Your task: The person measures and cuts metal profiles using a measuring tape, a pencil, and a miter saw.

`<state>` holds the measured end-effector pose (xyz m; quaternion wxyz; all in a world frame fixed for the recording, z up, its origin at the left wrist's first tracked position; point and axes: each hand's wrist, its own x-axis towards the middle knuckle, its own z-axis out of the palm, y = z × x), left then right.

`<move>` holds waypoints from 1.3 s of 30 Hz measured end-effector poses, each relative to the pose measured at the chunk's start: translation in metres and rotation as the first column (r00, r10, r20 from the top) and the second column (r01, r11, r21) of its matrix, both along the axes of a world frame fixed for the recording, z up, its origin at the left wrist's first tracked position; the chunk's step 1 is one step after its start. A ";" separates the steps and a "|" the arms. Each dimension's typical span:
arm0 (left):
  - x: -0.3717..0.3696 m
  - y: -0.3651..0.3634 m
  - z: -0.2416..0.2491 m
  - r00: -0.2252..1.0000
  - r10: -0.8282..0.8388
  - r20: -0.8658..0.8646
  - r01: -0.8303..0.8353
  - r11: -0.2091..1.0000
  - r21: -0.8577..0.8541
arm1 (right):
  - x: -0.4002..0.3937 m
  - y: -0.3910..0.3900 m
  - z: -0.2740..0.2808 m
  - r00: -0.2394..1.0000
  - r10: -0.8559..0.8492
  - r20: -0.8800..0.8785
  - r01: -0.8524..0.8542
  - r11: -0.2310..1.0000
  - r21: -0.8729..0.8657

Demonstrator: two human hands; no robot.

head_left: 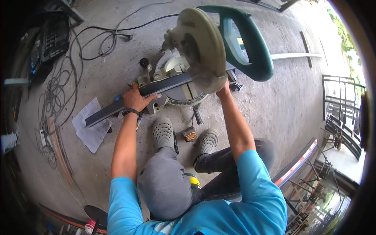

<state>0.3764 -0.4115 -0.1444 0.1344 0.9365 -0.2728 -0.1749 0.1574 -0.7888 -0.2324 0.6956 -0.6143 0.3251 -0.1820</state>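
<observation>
A miter saw stands on the concrete floor in front of my feet, its blade guard (205, 51) and green handle (261, 58) raised toward me. Across the saw's base (186, 101) lies a long dark metal bar (166, 84), running down to the left. My left hand (137, 98) grips this bar left of the blade, fingers over it and thumb along the near side. On the other side, my right hand (224, 90) reaches in beside the guard, near the bar's right part. The guard hides its fingers, so its hold does not show.
Between my shoes sits a yellow-and-black tape measure (190, 134). A paper sheet (90, 127) lies under the bar's left end. Tangled cables (58, 92) and a dark open case (55, 37) are at left. A pale strip (293, 56) extends right; metal frames (342, 98) stand beyond.
</observation>
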 end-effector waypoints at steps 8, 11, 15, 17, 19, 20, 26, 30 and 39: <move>-0.009 -0.009 -0.009 0.995 0.044 0.085 -0.039 0.998 -0.058 | 0.004 0.018 0.041 0.964 -0.262 -0.049 0.266 0.931 0.251; -0.008 -0.012 -0.008 0.995 0.064 0.077 -0.062 0.998 -0.029 | 0.000 0.019 0.059 0.985 -0.168 -0.025 0.169 0.959 0.227; -0.012 -0.015 -0.001 0.997 0.065 0.047 -0.064 0.997 -0.031 | -0.012 0.005 0.034 0.998 -0.064 -0.023 0.067 0.981 0.181; -0.010 -0.015 0.003 0.999 0.033 0.016 -0.033 0.999 -0.023 | -0.013 0.009 0.054 0.994 -0.089 -0.056 0.099 0.973 0.206; -0.002 -0.009 0.000 0.999 -0.004 -0.032 0.004 1.000 0.012 | -0.018 0.004 0.057 0.993 -0.057 -0.108 0.084 0.961 0.264; 0.001 -0.004 -0.003 0.999 0.000 -0.034 0.001 0.999 0.042 | -0.019 0.002 0.059 0.995 -0.028 -0.099 0.055 0.957 0.284; 0.000 -0.009 0.004 0.997 0.031 -0.071 -0.021 0.990 0.137 | -0.020 -0.016 0.043 0.960 -0.032 -0.277 0.086 0.979 0.184; 0.006 -0.005 0.001 0.995 0.011 -0.100 0.000 0.994 0.109 | 0.001 -0.016 0.086 0.857 -0.476 -0.196 0.488 0.873 0.014; 0.008 0.000 -0.002 0.990 -0.003 -0.143 0.015 0.996 0.083 | 0.061 -0.004 0.411 0.961 -0.074 0.266 0.220 0.785 -0.580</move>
